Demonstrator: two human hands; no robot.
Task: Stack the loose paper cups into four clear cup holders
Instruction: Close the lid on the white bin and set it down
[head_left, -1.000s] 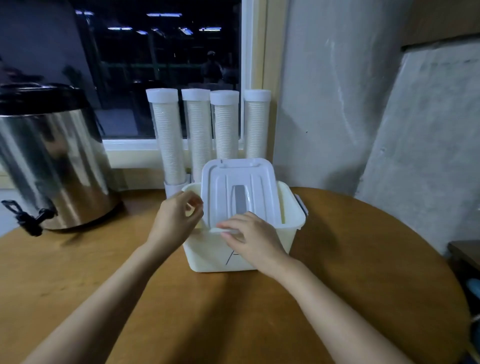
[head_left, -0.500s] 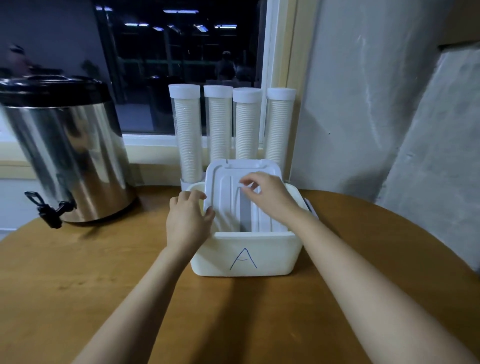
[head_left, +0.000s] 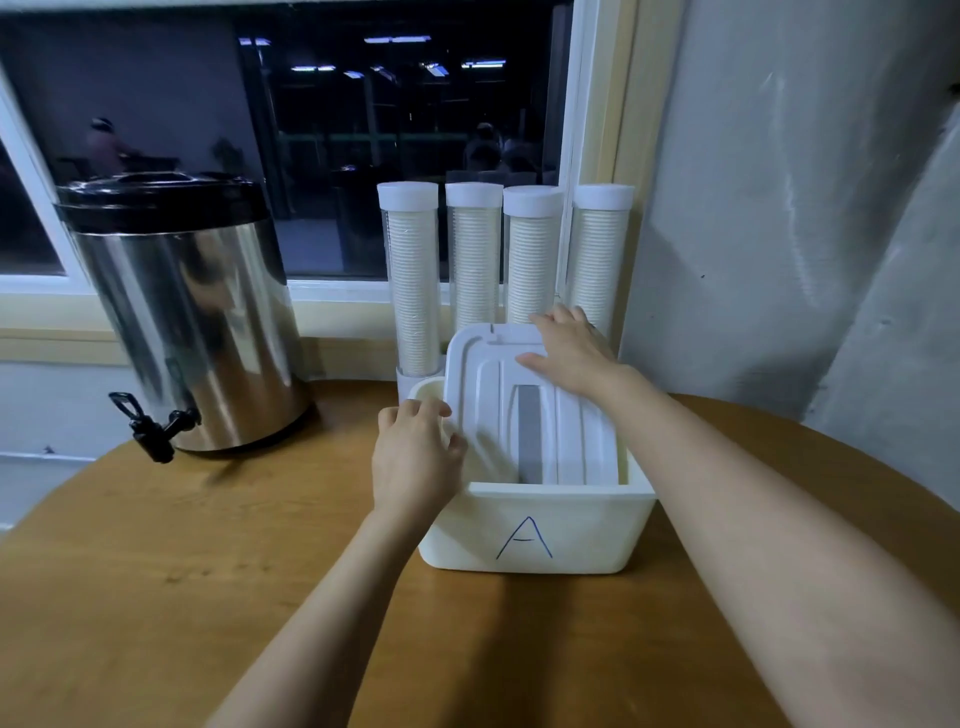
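Four clear cup holders (head_left: 472, 260), white-capped, upright, side by side before the window (head_left: 337, 156). Stacked cream paper cups (head_left: 413, 291) fill each.

one head cam, wide-angle, aimed forward and down over the round wooden table (head_left: 156, 571); white bin marked A (head_left: 571, 525) sits close at frame centre, window (head_left: 156, 104) fills upper left, grey wall (head_left: 779, 208) right

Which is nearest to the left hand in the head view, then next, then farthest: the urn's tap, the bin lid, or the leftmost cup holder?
1. Bin lid: touching the left hand, on its right.
2. Leftmost cup holder: just behind the hand.
3. Urn's tap: far left.
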